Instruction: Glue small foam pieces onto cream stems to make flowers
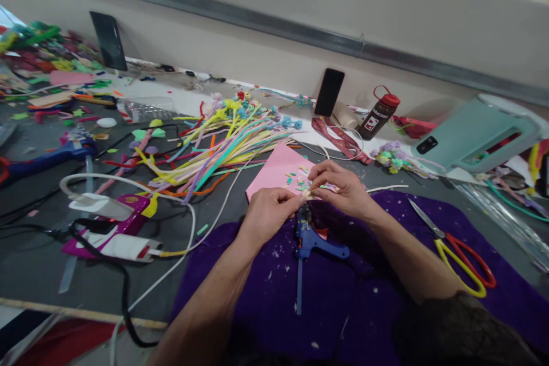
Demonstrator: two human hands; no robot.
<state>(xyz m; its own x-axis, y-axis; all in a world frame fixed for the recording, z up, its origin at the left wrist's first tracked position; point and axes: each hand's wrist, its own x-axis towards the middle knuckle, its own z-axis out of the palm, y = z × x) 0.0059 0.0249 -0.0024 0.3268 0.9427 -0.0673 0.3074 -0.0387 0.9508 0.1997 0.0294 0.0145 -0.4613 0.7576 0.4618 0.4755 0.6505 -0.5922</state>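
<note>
Between my fingertips is a small cream fuzzy piece (307, 194), like a bit of pipe cleaner. My left hand (274, 209) pinches it from the left. From the right, my right hand (341, 189) is closed on the same piece with thumb and fingers. Just below my hands, a blue hot glue gun (305, 240) lies on a purple cloth (266, 297), a glue stick poking out of its back. Behind my fingers is a pink sheet (274, 166) scattered with short coloured snippets (295, 177). My fingers partly hide the cream piece.
Red and yellow scissors (465, 263) lie open at right. Many pipe cleaners (223, 154) spread behind the sheet. A magenta power strip (124, 217) with cables sits at left. Along the back are a phone (329, 91), a brown bottle (380, 114) and a mint-green box (476, 137).
</note>
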